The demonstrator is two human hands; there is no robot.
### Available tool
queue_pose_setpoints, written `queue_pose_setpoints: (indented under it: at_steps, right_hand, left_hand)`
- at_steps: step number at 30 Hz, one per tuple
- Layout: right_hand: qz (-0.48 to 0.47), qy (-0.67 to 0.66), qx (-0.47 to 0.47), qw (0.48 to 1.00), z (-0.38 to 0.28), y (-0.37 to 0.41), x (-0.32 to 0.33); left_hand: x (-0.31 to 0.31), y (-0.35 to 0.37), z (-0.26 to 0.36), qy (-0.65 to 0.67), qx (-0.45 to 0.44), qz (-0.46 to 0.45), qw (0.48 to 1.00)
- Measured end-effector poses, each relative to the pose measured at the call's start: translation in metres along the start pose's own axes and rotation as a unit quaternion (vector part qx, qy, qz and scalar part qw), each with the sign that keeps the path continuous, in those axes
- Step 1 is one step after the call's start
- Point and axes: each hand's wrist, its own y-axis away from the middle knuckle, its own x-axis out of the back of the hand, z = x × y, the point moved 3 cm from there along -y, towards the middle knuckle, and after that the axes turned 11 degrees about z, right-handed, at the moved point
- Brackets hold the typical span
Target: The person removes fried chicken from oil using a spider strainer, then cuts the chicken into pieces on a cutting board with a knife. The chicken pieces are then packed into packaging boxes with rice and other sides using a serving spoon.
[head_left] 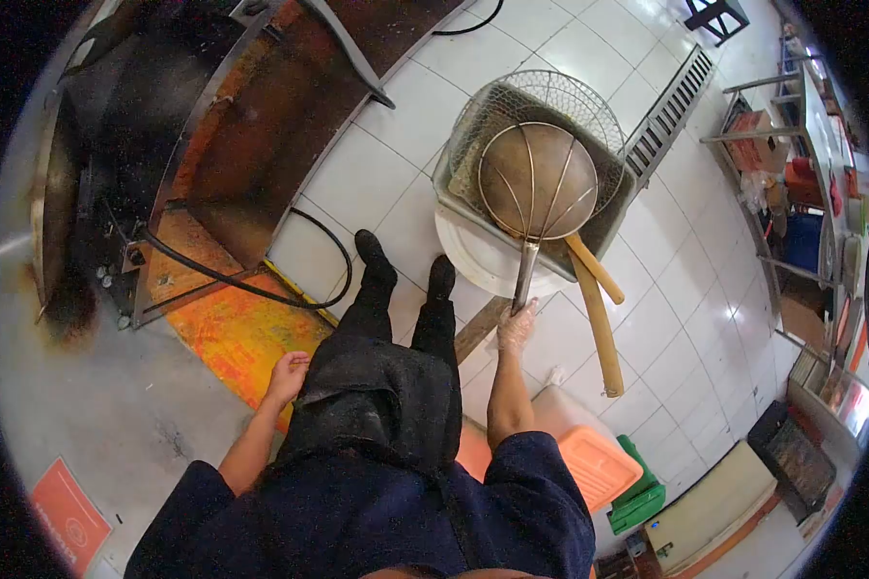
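Note:
My right hand (pixel 518 328), in a clear plastic glove, is closed around the metal handle of a round strainer (pixel 539 179). The strainer's brownish bowl, crossed by support wires, is over a grey rectangular tub (pixel 446 183). Beneath it, partly hidden, a wide-mesh wire skimmer (pixel 589 101) lies across the tub. Two wooden handles (pixel 599 333) stick out from the tub toward me. By my left side hangs my bare left hand (pixel 288 374), fingers loosely bent and apart, with nothing visible in it.
A round white lid or basin (pixel 463 246) is under the tub. To the left stands a dark, rusty stove (pixel 261 125) with a black hose (pixel 241 283). An orange-lidded bin (pixel 599 468) is near my right elbow. Metal shelving (pixel 792 130) stands at the right; a floor drain grate (pixel 668 116) lies beyond.

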Motion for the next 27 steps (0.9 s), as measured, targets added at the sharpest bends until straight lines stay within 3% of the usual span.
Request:
queue_pose_setpoints:
  at_steps: [2,5,8,10,11,13,15,17,18,19,20,21,23,24,25,26,27]
  right_hand:
    - [-0.115,-0.018,-0.164,0.98,0.001,-0.002,-0.006]
    - [-0.131,-0.018,-0.227,0.965,-0.016,-0.001,0.003]
    - [-0.095,0.028,-0.182,0.978,-0.014,0.006,-0.006]
    - [-0.111,0.129,-0.18,0.969,-0.013,0.004,-0.01]
    - [-0.069,0.114,-0.157,0.979,-0.003,0.01,-0.017]
    - [-0.101,0.138,-0.168,0.971,-0.001,0.009,-0.011]
    - [-0.003,0.189,-0.124,0.974,-0.027,-0.003,0.001]
    - [0.053,0.195,-0.097,0.974,-0.069,-0.02,0.029]
    - [0.169,0.206,-0.047,0.963,-0.103,-0.025,0.046]
    - [0.185,0.197,-0.027,0.962,-0.132,-0.041,0.05]
    - [0.014,-0.12,-0.115,0.986,-0.16,-0.058,0.043]
    - [-0.012,-0.159,0.002,0.987,-0.197,-0.07,0.037]
    - [-0.086,-0.265,0.23,0.932,-0.272,-0.087,0.024]
    - [-0.049,-0.259,0.358,0.895,-0.344,-0.096,0.033]
    - [-0.136,-0.296,0.266,0.907,-0.429,-0.102,0.069]
    - [-0.166,-0.359,0.263,0.88,-0.479,-0.118,0.071]
    - [-0.003,-0.297,0.417,0.859,-0.541,-0.129,0.097]
  left_hand:
    - [0.004,0.0,0.007,-0.014,0.022,0.006,1.0]
    - [0.006,-0.008,-0.005,0.039,0.003,0.005,0.999]
    - [0.008,-0.014,-0.012,0.034,0.002,0.011,0.999]
    - [0.0,-0.015,-0.015,0.039,0.01,0.021,0.999]
    - [0.0,-0.015,-0.018,0.041,0.018,0.033,0.998]
    - [-0.005,-0.017,-0.023,0.05,-0.022,0.044,0.998]
    - [-0.019,-0.039,-0.052,0.083,-0.044,0.074,0.993]
    - [-0.003,-0.037,-0.033,0.113,-0.046,0.127,0.984]
    - [-0.002,-0.038,-0.023,0.118,-0.052,0.135,0.982]
    - [-0.011,-0.054,-0.034,0.142,-0.056,0.144,0.978]
    - [-0.022,-0.076,-0.057,0.183,-0.068,0.207,0.959]
    - [-0.028,-0.093,-0.064,0.217,-0.078,0.264,0.937]
    - [-0.013,-0.094,-0.052,0.183,-0.058,0.262,0.946]
    - [-0.011,-0.103,-0.064,0.212,-0.055,0.299,0.929]
    - [-0.006,-0.122,-0.081,0.241,-0.055,0.34,0.908]
    - [-0.023,-0.147,-0.105,0.247,-0.07,0.325,0.91]
    - [-0.047,-0.171,-0.14,0.388,-0.019,0.332,0.86]
